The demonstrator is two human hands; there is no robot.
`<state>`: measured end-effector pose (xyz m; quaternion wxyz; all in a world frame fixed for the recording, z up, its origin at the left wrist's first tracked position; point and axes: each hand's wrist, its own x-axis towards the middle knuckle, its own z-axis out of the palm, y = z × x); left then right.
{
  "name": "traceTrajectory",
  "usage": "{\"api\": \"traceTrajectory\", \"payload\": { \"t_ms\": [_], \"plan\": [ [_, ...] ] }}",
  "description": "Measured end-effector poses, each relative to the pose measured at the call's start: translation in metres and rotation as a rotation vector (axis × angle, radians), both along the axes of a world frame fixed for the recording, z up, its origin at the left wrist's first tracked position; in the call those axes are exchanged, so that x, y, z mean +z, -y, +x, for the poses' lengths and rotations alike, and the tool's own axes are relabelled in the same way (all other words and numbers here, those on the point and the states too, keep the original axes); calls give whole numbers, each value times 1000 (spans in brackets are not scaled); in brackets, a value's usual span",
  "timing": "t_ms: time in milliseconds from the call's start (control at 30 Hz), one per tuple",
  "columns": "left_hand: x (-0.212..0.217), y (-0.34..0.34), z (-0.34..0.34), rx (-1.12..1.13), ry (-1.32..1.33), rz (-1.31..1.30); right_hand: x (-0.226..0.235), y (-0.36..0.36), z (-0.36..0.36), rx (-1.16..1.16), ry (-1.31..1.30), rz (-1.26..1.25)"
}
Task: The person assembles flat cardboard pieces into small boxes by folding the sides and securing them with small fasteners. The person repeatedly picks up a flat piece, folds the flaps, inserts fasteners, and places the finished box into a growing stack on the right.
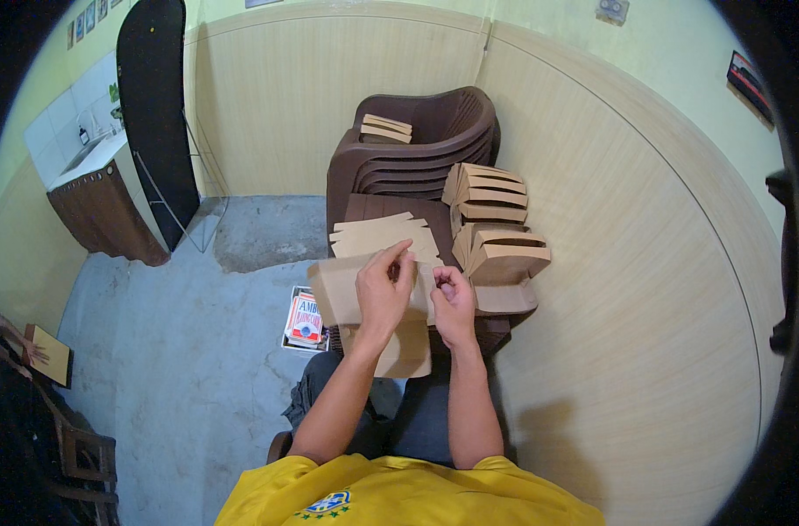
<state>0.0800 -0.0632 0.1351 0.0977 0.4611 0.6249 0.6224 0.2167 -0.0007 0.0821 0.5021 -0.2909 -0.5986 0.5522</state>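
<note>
A brown cardboard blank (pixel 333 294), partly blurred, lies across my lap in front of the brown plastic chair. My left hand (pixel 386 289) is over it, fingers stretched toward the upper right and thumb apart. Just to its right, my right hand (pixel 454 307) has its fingers curled in at the blank's right side and seems to pinch the edge; the fingertips are partly hidden. Beyond my hands, several flat cardboard blanks (pixel 377 235) lie overlapped on the chair seat. Another cardboard piece (pixel 402 351) rests nearer me, below my wrists.
Folded cardboard pieces stand fanned in a far row (pixel 491 195) and a near row (pixel 507 256) at the right, by the wall. More folded pieces (pixel 386 129) sit on the stacked chairs (pixel 426 145). A carton of packets (pixel 305 320) stands on the floor. Another person's hand (pixel 36 352) shows far left.
</note>
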Motion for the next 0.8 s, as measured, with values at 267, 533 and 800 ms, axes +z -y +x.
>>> {"api": "traceTrajectory", "payload": {
  "t_ms": [267, 533, 800],
  "plan": [
    [-32, 7, 9, -81, 86, 169, -2, 7, -10, -9, -31, -88],
    [-58, 7, 9, -174, 427, 167, 0, 19, -16, -97, 81, 7],
    [-66, 9, 17, -169, 558, 272, 8, 34, -23, -351, 171, 249]
  ]
}}
